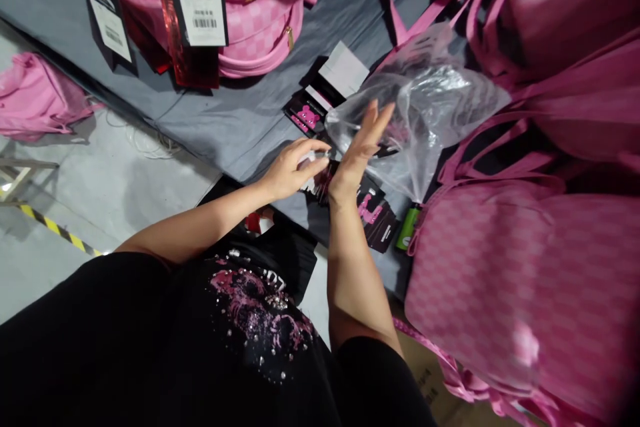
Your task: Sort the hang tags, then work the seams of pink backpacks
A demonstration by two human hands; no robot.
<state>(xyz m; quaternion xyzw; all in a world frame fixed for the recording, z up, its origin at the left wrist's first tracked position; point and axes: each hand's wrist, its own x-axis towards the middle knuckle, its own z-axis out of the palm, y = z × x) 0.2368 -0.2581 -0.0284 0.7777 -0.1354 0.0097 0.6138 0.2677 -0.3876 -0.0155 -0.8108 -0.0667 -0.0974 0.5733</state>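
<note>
My left hand (293,167) curls its thumb and fingers around the whitish edges of a stack of small black tags (315,188) at the table edge. Beside it, my right hand (356,157) is open, fingers stretched upward against a clear plastic bag (430,103). Part of the stack is hidden between the two hands. Below the bag, black tags with a pink print (373,210) lie fanned out. Above my hands sits another black tag with a pink bear face (306,117), next to a pale grey card (344,70).
Pink checkered backpacks stand at the upper left (265,33) and right (480,280) of the grey cloth-covered table (200,123). Large black hang tags (200,13) hang from the upper one. A green cylindrical item (409,227) lies near the right backpack. Another pink bag (40,97) is at far left.
</note>
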